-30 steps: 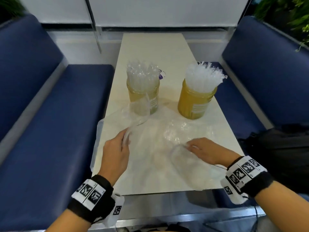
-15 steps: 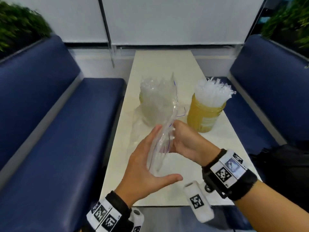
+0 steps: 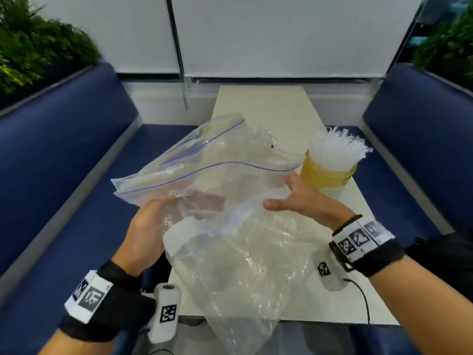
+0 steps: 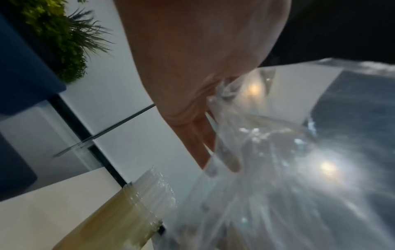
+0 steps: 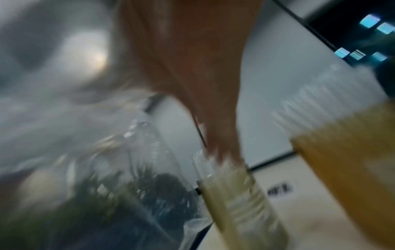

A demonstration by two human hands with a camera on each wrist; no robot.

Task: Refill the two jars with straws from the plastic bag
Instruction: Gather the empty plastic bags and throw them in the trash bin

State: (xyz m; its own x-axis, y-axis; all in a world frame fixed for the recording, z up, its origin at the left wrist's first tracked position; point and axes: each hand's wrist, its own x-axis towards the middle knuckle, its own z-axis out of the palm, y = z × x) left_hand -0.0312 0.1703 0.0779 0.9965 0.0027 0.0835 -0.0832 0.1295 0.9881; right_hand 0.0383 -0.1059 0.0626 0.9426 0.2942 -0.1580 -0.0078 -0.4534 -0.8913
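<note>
Both hands hold one clear plastic bag (image 3: 230, 226) aloft above the table (image 3: 268, 111), left hand (image 3: 146, 226) with fingers inside its mouth, right hand (image 3: 302, 198) gripping the opposite edge, beyond which stand two amber jars, right jar (image 3: 327, 175) packed with straws (image 3: 337, 149), left jar (image 4: 111, 218) behind the film.

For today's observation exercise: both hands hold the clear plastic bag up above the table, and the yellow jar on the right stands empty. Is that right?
Not quite. In the head view the yellow jar on the right is packed with straws, not empty. The rest holds: the left hand and right hand hold the clear plastic bag above the table.
</note>
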